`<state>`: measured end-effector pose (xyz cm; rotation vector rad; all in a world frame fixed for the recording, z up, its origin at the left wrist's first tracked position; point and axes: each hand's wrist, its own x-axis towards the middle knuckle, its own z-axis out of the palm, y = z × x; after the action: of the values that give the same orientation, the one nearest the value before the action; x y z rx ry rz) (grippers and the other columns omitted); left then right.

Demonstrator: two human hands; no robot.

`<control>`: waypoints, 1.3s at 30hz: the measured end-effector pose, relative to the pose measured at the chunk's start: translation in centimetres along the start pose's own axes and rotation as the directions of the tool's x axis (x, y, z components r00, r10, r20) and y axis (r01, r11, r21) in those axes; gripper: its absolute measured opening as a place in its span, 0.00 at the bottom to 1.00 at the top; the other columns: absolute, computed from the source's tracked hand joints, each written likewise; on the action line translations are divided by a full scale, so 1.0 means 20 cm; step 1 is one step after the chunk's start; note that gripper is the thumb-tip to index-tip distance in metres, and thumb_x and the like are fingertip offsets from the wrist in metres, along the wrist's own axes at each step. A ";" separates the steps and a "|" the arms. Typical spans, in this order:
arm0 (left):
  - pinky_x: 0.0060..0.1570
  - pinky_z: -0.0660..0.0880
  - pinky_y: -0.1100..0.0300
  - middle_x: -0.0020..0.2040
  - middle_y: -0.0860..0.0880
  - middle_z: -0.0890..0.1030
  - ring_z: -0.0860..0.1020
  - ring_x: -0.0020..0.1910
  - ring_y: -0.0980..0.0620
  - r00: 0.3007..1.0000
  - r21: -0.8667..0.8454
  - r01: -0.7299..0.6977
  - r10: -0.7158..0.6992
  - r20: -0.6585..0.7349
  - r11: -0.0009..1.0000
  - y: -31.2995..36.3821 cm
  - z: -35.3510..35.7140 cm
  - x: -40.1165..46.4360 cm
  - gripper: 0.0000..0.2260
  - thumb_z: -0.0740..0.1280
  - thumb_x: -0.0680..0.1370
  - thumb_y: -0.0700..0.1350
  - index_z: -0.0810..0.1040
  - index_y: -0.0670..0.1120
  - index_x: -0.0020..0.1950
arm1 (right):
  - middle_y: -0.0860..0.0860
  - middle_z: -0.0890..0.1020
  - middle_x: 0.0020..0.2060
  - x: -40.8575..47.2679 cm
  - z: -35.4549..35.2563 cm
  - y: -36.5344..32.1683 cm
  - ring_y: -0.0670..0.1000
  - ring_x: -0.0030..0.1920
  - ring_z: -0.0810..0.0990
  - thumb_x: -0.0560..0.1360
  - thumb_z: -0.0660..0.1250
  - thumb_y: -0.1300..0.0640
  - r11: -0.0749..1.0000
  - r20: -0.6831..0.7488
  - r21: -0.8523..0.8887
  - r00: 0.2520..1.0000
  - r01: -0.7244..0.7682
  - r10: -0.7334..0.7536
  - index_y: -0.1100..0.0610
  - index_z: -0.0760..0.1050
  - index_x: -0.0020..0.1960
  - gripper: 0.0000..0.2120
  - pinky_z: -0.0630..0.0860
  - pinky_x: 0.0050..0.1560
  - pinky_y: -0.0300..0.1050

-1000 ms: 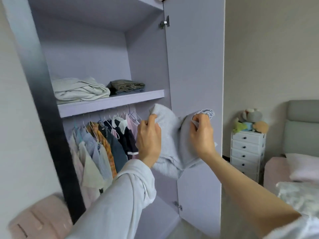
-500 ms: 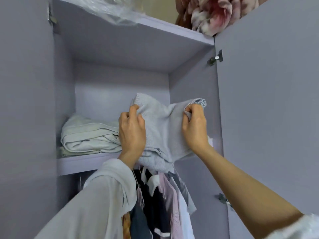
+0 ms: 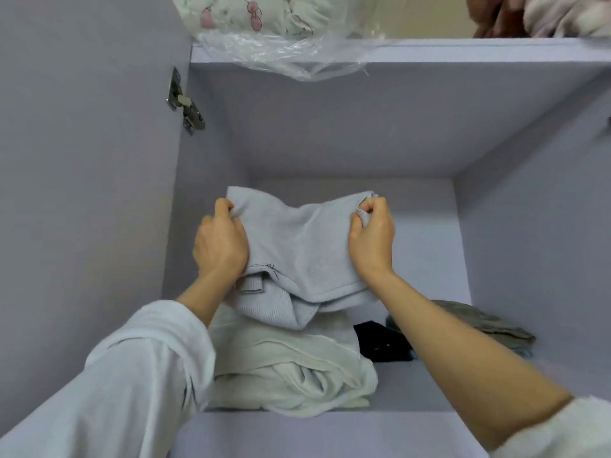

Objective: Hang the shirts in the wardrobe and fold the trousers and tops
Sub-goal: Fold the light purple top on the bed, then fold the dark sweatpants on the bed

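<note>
Folded grey top [image 3: 297,256] is now up inside the wardrobe, right over the shelf [image 3: 413,391]. A moment ago it was held out in front of the open door, lower down, beside the hanging shirts. Then it went up to the shelf. Now its bottom edge sits on the pile of white clothes [image 3: 284,368], so it looks almost put away. This folded piece is nearly done; I think all that is left is to lay it flat and let go.

The left hand [image 3: 220,242] grips the left side of the top, with the fingers curled around the edge. The right hand [image 3: 372,239] pinches the right top corner, and a bit of cloth is bunched in its fingers. Both hands hold on tight.

The top is wider than it is tall. Its long side runs from left to right, from one hand to the other. Its top edge tips toward the back wall of the wardrobe, and the thick folded end hangs down near the person.

A dark cloth [image 3: 380,342] and a brown-grey folded piece [image 3: 486,322] lie on the shelf just to the right of the white pile.
</note>
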<state>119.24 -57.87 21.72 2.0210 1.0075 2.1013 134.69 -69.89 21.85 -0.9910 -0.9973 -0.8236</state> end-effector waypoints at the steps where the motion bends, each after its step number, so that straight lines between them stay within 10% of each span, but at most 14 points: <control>1: 0.43 0.64 0.50 0.57 0.37 0.72 0.71 0.56 0.37 0.997 0.182 -0.023 0.008 0.082 0.983 -0.03 0.03 0.05 0.14 0.54 0.80 0.42 0.66 0.45 0.66 | 0.55 0.71 0.42 0.00 0.06 0.07 0.51 0.42 0.69 0.75 0.57 0.70 0.995 0.057 -0.005 0.994 -0.097 0.097 0.59 0.63 0.43 0.08 0.62 0.40 0.33; 4: 0.57 0.66 0.47 0.67 0.42 0.66 0.63 0.66 0.39 0.930 0.547 -0.181 -0.038 0.365 0.818 -0.13 0.11 0.10 0.17 0.56 0.81 0.46 0.65 0.50 0.70 | 0.56 0.74 0.51 -0.08 0.17 0.32 0.57 0.50 0.74 0.76 0.57 0.65 0.841 0.443 -0.454 0.745 -0.295 0.499 0.60 0.67 0.52 0.06 0.65 0.44 0.38; 7: 0.66 0.63 0.48 0.72 0.49 0.66 0.65 0.69 0.44 0.719 0.459 -0.302 -0.117 0.685 0.836 -0.21 0.20 0.03 0.20 0.50 0.80 0.59 0.65 0.57 0.71 | 0.54 0.75 0.57 -0.16 0.12 0.48 0.53 0.47 0.74 0.77 0.58 0.57 0.587 0.543 -0.809 0.433 0.039 0.719 0.57 0.67 0.50 0.04 0.70 0.44 0.43; 11: 0.63 0.62 0.54 0.71 0.54 0.67 0.66 0.68 0.48 0.672 0.413 -0.268 -0.138 0.727 0.870 -0.31 0.24 -0.04 0.19 0.46 0.81 0.57 0.69 0.59 0.66 | 0.52 0.64 0.71 -0.14 0.12 0.52 0.54 0.69 0.64 0.80 0.51 0.44 0.817 0.622 -0.576 0.663 0.027 0.417 0.51 0.64 0.70 0.21 0.63 0.65 0.51; 15: 0.65 0.64 0.51 0.70 0.54 0.69 0.66 0.68 0.47 0.693 0.415 -0.325 -0.084 0.716 0.850 -0.30 0.19 -0.08 0.18 0.48 0.80 0.57 0.70 0.59 0.66 | 0.43 0.62 0.72 -0.28 0.15 0.36 0.44 0.71 0.59 0.81 0.48 0.42 0.955 0.942 -0.280 0.167 -0.093 0.293 0.45 0.61 0.72 0.22 0.53 0.67 0.36; 16: 0.66 0.64 0.49 0.70 0.53 0.69 0.67 0.68 0.46 0.675 0.431 -0.367 -0.082 0.733 0.824 -0.28 0.15 -0.05 0.18 0.50 0.80 0.58 0.70 0.58 0.66 | 0.44 0.68 0.69 -0.28 0.15 0.34 0.47 0.69 0.64 0.81 0.49 0.43 0.964 0.943 -0.258 0.200 -0.061 0.265 0.45 0.68 0.68 0.19 0.58 0.65 0.37; 19: 0.62 0.69 0.49 0.68 0.47 0.72 0.70 0.65 0.43 0.760 0.489 -0.420 0.002 0.650 0.764 -0.14 -0.02 0.09 0.17 0.57 0.79 0.55 0.71 0.53 0.67 | 0.51 0.74 0.64 -0.17 0.10 0.20 0.54 0.64 0.71 0.81 0.53 0.51 0.968 0.724 -0.232 0.682 0.092 0.108 0.52 0.72 0.64 0.16 0.67 0.63 0.48; 21: 0.58 0.70 0.51 0.66 0.45 0.73 0.72 0.63 0.42 0.869 0.467 -0.370 0.121 0.479 0.803 -0.03 -0.15 0.10 0.17 0.59 0.79 0.50 0.71 0.51 0.67 | 0.50 0.77 0.58 -0.17 0.06 0.09 0.51 0.58 0.74 0.80 0.54 0.57 0.991 0.534 -0.106 0.845 0.082 -0.012 0.56 0.74 0.60 0.14 0.70 0.58 0.48; 25: 0.49 0.71 0.52 0.58 0.46 0.78 0.75 0.56 0.43 0.934 0.341 -0.349 0.294 0.203 0.873 0.04 -0.37 -0.38 0.14 0.61 0.77 0.47 0.75 0.49 0.62 | 0.50 0.79 0.48 -0.48 -0.05 -0.08 0.50 0.49 0.76 0.77 0.58 0.65 0.957 0.371 0.290 0.923 -0.012 -0.101 0.60 0.76 0.52 0.09 0.71 0.52 0.39; 28: 0.47 0.71 0.55 0.57 0.49 0.78 0.75 0.56 0.46 0.976 0.380 -0.190 0.131 0.175 0.905 -0.08 -0.53 -0.93 0.14 0.62 0.77 0.47 0.75 0.49 0.62 | 0.48 0.78 0.46 -0.93 -0.19 -0.14 0.45 0.48 0.76 0.76 0.60 0.67 0.886 0.510 0.429 0.857 -0.176 -0.077 0.60 0.76 0.50 0.08 0.69 0.49 0.27; 32: 0.55 0.71 0.57 0.62 0.52 0.75 0.74 0.60 0.50 0.928 0.576 0.141 -0.309 0.205 0.805 -0.27 -0.95 -1.68 0.14 0.61 0.79 0.48 0.74 0.51 0.64 | 0.49 0.80 0.46 -1.61 -0.40 -0.21 0.48 0.50 0.79 0.77 0.60 0.67 0.739 0.823 0.380 0.567 -0.556 0.003 0.54 0.75 0.49 0.10 0.72 0.50 0.32; 39: 0.58 0.71 0.56 0.63 0.47 0.75 0.75 0.59 0.46 0.555 0.821 0.483 -0.832 -0.018 0.305 -0.13 -1.91 -2.70 0.14 0.60 0.79 0.48 0.74 0.49 0.64 | 0.49 0.81 0.41 -2.49 -0.84 -0.75 0.52 0.48 0.81 0.79 0.58 0.62 0.749 0.869 0.110 -0.303 -0.653 -0.392 0.55 0.77 0.48 0.09 0.73 0.51 0.42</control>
<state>91.03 -96.46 -23.96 1.5550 2.3689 0.7224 109.48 -85.18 -24.15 -0.9743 -2.3397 1.1586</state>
